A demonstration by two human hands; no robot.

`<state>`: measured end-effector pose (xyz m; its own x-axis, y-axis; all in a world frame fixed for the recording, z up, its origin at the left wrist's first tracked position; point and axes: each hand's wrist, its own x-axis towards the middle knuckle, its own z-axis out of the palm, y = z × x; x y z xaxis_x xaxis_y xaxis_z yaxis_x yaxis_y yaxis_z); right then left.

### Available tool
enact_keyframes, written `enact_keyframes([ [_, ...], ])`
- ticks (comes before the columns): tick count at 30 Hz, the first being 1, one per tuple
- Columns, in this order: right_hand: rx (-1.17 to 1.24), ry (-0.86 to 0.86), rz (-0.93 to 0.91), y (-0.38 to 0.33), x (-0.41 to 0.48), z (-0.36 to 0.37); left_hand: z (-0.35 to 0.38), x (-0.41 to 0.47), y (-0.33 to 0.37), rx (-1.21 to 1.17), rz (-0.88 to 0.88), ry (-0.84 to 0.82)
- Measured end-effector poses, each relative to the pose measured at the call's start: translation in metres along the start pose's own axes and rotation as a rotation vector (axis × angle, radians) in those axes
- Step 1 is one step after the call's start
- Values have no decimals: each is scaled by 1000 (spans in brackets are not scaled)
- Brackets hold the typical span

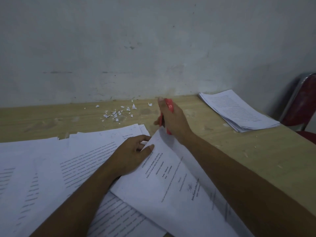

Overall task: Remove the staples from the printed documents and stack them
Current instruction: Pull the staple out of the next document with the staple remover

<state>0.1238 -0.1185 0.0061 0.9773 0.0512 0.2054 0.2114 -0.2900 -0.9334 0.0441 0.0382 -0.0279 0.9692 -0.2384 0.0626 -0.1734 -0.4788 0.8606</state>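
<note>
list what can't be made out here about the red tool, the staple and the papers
Head view only:
- the red tool: its tip is hidden behind the right hand and the raised corner of the top document, which the left hand pinches.
- the staple: none visible, hidden there or too small.
- the spread sheets: body text blurred.
- the far stack: sheet count too fine to tell.
- the chair: cut off by the right edge.

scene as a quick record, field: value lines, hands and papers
left hand: pinches the top corner of the title-page document
right hand: grips a red tool at that corner
stack: printed sheets, far right of the table
scraps: torn paper bits at the table's far edge
loose sheets: spread on the table's left side
</note>
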Motion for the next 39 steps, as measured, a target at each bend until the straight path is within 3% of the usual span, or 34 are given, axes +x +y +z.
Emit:
enact_keyframes([
  [3,13,72,8,5,0,-24,0,-1,2,-18,-5,-12],
  [6,-140,82,-17,12,-7,-47,1,-1,2,-33,-24,1],
  [12,-121,-217,162,10,-39,-58,1,-3,2,-42,-13,9],
  [18,-49,-264,190,1,-51,-61,5,-3,-2,-137,47,49],
  [25,-176,-492,194,10,-52,-81,6,-1,-6,-100,96,49],
  [39,-181,-423,166,13,-56,-81,6,0,-10,-44,84,72],
])
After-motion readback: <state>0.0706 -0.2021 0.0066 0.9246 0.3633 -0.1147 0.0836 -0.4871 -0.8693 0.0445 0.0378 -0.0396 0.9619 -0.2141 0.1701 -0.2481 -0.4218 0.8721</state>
